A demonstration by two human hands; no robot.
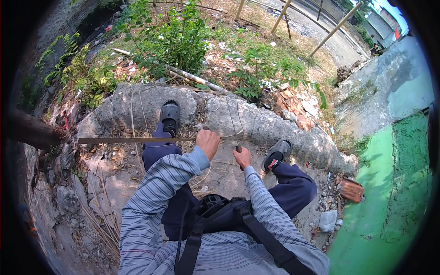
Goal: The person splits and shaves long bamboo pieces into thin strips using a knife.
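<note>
My left hand (208, 143) is closed on a long flat brown strip (137, 140) that runs level to the left, up to a rough wooden post (34, 130). A thin pale curved end (232, 134) sticks out to the right of that fist. Just to the right and a little nearer, my right hand (243, 158) is wrapped round the dark handle (239, 149) of a tool. Beyond the handle, long thin lines reach away over the concrete. They blend with it, so the tool's kind is unclear.
My feet in grey clogs (170, 112) rest wide apart by a broken concrete kerb (275, 123). Past it grow leafy shrubs (183, 41) among litter and bamboo poles (337, 28). A green wall (366, 197) and a reddish-brown block (351, 189) stand on the right.
</note>
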